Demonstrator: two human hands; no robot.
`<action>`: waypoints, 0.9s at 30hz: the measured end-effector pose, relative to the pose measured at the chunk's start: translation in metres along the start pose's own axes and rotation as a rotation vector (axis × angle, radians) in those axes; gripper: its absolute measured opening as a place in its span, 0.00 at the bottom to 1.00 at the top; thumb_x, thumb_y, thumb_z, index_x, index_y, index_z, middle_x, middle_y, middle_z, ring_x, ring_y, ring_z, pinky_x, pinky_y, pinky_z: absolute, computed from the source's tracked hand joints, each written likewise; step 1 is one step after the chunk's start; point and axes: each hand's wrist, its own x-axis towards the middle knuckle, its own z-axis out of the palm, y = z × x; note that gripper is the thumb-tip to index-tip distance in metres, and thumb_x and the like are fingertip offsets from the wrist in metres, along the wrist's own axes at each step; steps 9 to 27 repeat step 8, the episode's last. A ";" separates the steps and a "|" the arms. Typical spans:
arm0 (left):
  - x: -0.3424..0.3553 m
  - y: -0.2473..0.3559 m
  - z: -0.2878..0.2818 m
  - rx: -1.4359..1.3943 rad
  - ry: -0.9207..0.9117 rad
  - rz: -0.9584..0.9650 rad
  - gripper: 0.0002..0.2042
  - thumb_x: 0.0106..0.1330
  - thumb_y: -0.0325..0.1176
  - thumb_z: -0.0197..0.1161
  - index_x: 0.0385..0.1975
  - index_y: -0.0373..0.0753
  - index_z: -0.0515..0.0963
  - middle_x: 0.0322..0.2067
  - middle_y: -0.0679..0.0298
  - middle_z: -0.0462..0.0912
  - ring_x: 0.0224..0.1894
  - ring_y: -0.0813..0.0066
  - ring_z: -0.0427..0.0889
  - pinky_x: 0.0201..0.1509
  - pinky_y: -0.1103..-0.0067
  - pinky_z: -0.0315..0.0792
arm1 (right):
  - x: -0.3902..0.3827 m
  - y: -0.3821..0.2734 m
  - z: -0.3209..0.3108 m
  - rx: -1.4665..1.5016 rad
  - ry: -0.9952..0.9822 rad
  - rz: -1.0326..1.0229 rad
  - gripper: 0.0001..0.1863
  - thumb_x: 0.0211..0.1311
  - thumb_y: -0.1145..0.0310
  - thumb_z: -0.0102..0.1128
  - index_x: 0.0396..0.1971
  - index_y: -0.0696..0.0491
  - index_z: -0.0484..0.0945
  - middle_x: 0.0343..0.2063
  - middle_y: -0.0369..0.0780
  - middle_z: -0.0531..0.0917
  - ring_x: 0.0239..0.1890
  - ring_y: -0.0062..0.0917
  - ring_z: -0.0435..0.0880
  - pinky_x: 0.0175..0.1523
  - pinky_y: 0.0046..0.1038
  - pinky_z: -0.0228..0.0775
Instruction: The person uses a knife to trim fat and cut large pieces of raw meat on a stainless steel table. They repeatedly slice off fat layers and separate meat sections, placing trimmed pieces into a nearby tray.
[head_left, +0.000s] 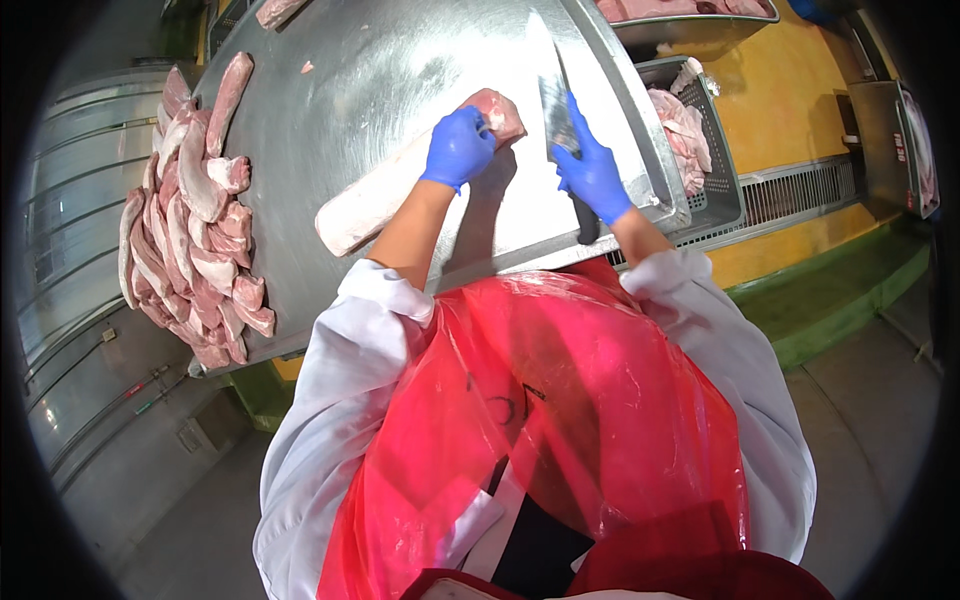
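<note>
A long meat loin (372, 198) with a pale fat covering lies slantwise on the metal table, its pink cut end farthest from me. My blue-gloved left hand (461, 148) is closed at that far end, fingers curled in and pinching the surface; the fingertips are partly hidden. My right hand (592, 172), also gloved in blue, is wrapped round a large knife (551, 88). The broad blade points away from me, apart from the loin, with the index finger stretched along it. Below the hand shows the knife's black handle end (586, 228).
Many strips of meat (190, 235) are heaped along the left edge of the metal table (330, 100). Beyond its raised right rim stands a grey perforated crate (728, 185) of pale trimmings (682, 135). A metal tray (690, 28) of meat is at the far right.
</note>
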 end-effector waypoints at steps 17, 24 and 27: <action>-0.004 0.006 -0.017 -0.044 0.064 -0.028 0.05 0.56 0.29 0.60 0.25 0.33 0.78 0.26 0.43 0.82 0.32 0.43 0.82 0.38 0.60 0.76 | 0.037 -0.013 0.040 -0.048 -0.222 0.217 0.41 0.65 0.70 0.55 0.76 0.32 0.49 0.35 0.47 0.84 0.25 0.27 0.84 0.32 0.31 0.82; -0.004 0.006 -0.017 -0.044 0.064 -0.028 0.05 0.56 0.29 0.60 0.25 0.33 0.78 0.26 0.43 0.82 0.32 0.43 0.82 0.38 0.60 0.76 | 0.037 -0.013 0.040 -0.048 -0.222 0.217 0.41 0.65 0.70 0.55 0.76 0.32 0.49 0.35 0.47 0.84 0.25 0.27 0.84 0.32 0.31 0.82; -0.004 0.006 -0.017 -0.044 0.064 -0.028 0.05 0.56 0.29 0.60 0.25 0.33 0.78 0.26 0.43 0.82 0.32 0.43 0.82 0.38 0.60 0.76 | 0.037 -0.013 0.040 -0.048 -0.222 0.217 0.41 0.65 0.70 0.55 0.76 0.32 0.49 0.35 0.47 0.84 0.25 0.27 0.84 0.32 0.31 0.82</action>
